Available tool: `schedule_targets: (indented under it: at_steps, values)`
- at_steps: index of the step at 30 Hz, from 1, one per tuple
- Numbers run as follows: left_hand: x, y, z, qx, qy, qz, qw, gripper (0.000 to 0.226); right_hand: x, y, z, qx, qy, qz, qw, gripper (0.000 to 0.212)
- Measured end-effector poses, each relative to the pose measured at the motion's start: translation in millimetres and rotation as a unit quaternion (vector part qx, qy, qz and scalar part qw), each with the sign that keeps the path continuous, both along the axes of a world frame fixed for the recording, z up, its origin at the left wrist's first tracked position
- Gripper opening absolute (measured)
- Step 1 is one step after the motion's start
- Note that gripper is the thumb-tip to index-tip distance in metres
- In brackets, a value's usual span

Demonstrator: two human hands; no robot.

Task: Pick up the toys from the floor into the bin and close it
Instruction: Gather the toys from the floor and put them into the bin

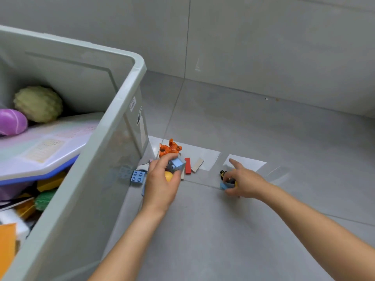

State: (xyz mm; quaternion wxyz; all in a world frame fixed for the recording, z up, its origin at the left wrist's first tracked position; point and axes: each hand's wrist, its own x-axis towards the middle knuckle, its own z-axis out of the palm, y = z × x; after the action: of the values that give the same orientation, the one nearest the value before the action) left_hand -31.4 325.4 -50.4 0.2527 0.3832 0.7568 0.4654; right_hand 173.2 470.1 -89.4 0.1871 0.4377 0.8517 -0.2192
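Left grip (pixel 162 185) curled tight, palm down; right grip (pixel 243 183) pinching, forefinger pointing forward.

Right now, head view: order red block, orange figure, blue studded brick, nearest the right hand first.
From the right hand, gripping a yellow-and-blue toy:
1. red block, between the hands.
2. orange figure, behind the left hand and its light blue block.
3. blue studded brick, past the left hand, beside the bin.

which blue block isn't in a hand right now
The studded blue brick lying by the bin. The left hand grips the paler blue block; the right hand grips a blue piece.
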Motion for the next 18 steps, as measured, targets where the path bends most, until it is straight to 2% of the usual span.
schedule_targets:
  at_steps: [3, 6, 9, 12, 15, 18]
  values:
    - [12, -7, 40, 0.075, -0.083, 0.032, 0.993, 0.039, -10, -7, -14, 0.065, -0.054, 0.095, 0.992, 0.022]
    - [13, -21, 81, 0.155, -0.173, 0.048, 0.971, 0.039, -14, -12, -18, 0.099, -0.04, 0.109, 0.988, 0.023]
    - [8, -37, 106, 0.19, -0.178, 0.044, 0.964, 0.036, -19, -16, -8, 0.072, 0.042, 0.061, 0.995, 0.021]
    - [-3, -52, 131, 0.217, -0.16, 0.061, 0.961, 0.036, -40, -27, 25, 0.041, 0.202, -0.004, 0.979, 0.014]
    - [-27, -69, 163, 0.28, -0.112, 0.111, 0.947, 0.038, -73, -49, 83, -0.016, 0.389, -0.068, 0.919, 0.017]
    - [-48, -90, 190, 0.335, -0.097, 0.199, 0.916, 0.038, -111, -76, 145, -0.159, 0.555, -0.106, 0.809, 0.016]
